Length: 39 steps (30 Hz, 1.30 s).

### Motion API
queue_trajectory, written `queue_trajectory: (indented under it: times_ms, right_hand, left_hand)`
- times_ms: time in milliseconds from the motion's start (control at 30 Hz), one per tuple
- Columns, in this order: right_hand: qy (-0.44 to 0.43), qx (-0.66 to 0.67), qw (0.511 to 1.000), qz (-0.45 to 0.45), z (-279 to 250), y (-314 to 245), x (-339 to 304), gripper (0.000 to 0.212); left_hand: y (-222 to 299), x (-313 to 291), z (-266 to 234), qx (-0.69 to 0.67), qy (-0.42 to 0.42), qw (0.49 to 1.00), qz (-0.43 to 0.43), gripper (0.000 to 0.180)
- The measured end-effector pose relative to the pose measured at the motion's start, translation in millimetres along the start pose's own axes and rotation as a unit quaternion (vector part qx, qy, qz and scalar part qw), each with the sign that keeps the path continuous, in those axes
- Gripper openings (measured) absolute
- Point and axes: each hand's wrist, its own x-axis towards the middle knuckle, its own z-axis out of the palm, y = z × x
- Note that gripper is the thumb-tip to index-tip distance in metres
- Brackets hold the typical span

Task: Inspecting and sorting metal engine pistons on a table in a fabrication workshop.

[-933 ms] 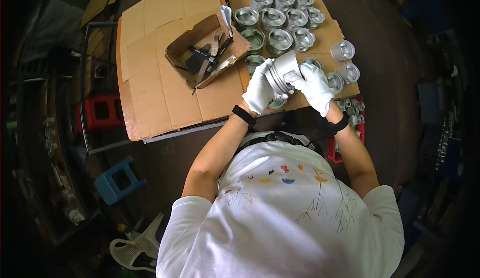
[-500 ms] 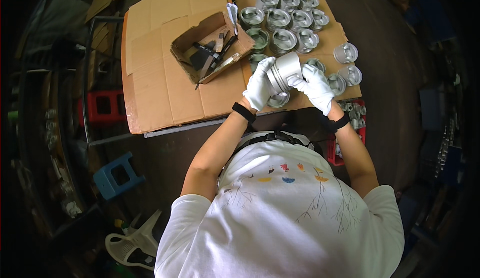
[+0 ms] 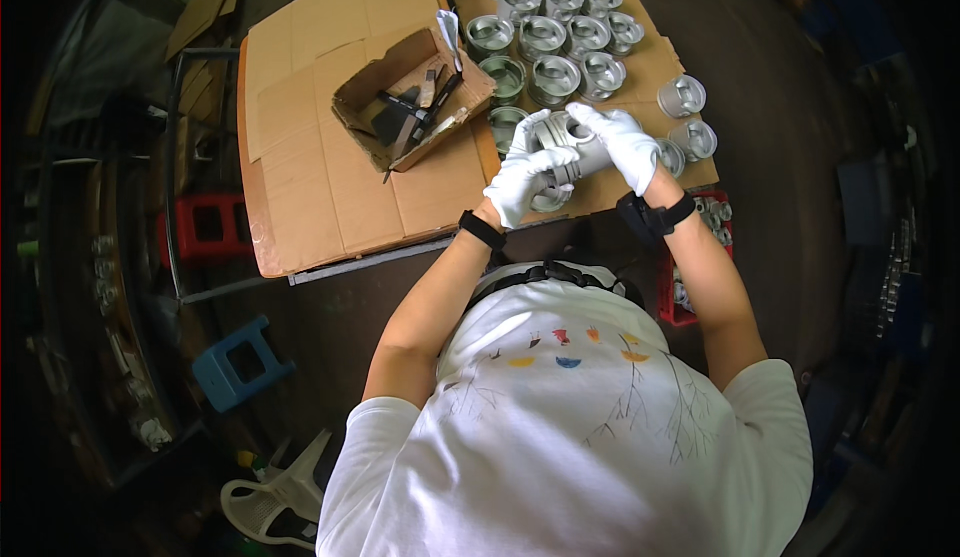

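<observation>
A silver metal piston (image 3: pixel 588 157) with ring grooves is held above the near part of the cardboard-covered table, in both my white-gloved hands. My left hand (image 3: pixel 520 177) wraps round its left, grooved end, thumb across it. My right hand (image 3: pixel 625 145) lies over its right side, fingers reaching onto the top. Beneath my left hand another piston (image 3: pixel 550 198) partly shows. Beyond my hands several more pistons (image 3: pixel 542 37) stand upright in rows. To the right of my right hand are a few others (image 3: pixel 692 140), partly hidden by it.
On the left cardboard (image 3: pixel 340 202) sits an open cardboard box (image 3: pixel 470 92) with dark tools inside. Below the table's right edge, a red crate (image 3: pixel 668 292) holds metal parts. A blue stool (image 3: pixel 220 375), a red stool (image 3: pixel 185 225) and a pale plastic chair (image 3: pixel 250 517) stand at left.
The piston has been turned in my hands, so its side with openings now faces up. My right hand has moved from its end to over its top; my left thumb now crosses it.
</observation>
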Motion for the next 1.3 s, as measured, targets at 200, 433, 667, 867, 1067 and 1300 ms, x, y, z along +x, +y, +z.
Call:
queue_trajectory:
  times_ms: [200,433,667,867,1067,1300]
  right_hand:
    - [0.019,-0.042,0.999,-0.008,-10,-16,-3,0.059]
    - [-0.050,-0.191,0.958,-0.208,-32,-30,-38,0.042]
    - [-0.012,-0.218,0.953,-0.210,-18,-23,-36,0.034]
    - [0.039,-0.314,0.937,-0.148,-11,-19,-26,0.041]
    - [0.068,-0.127,0.986,-0.087,-37,-4,-21,0.046]
    - [0.005,-0.132,0.972,-0.193,-97,10,-25,0.041]
  left_hand:
    - [3,5,-8,-0.185,-0.033,0.969,-0.157,0.058]
    - [13,6,3,-0.227,-0.045,0.961,-0.150,0.068]
    - [8,3,3,-0.340,-0.168,0.903,-0.204,0.061]
    - [0,8,10,-0.247,-0.026,0.951,-0.185,0.056]
    - [-10,22,16,-0.224,-0.039,0.955,-0.190,0.054]
    - [-12,46,38,-0.316,-0.114,0.900,-0.279,0.071]
